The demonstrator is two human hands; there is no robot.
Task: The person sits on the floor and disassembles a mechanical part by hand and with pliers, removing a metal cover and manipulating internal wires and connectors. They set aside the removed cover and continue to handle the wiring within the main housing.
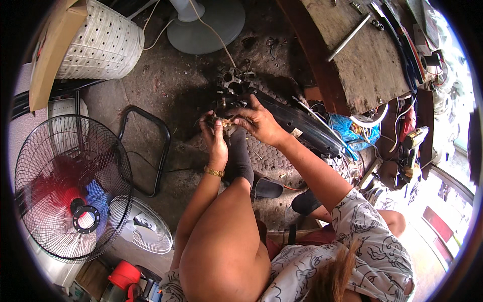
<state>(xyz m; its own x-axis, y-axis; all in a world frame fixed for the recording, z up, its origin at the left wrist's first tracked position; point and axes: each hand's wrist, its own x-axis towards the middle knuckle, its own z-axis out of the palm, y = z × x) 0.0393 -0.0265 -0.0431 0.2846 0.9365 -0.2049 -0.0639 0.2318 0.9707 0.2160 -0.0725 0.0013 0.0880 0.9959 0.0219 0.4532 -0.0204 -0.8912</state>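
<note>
Grimy workshop floor (171, 75); I see left hand (216, 143) and right hand (260, 123) pinching a brassy metal part (226, 122); slack grip could drop it.

The floor (176, 75) is stained; a wooden bench (372, 65) stands right; light (465, 65) glares beyond.

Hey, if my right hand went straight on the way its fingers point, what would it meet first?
Most likely the small coppery part held in your left hand. Your right hand is so close that it may already touch it; depth is hard to judge.
</note>
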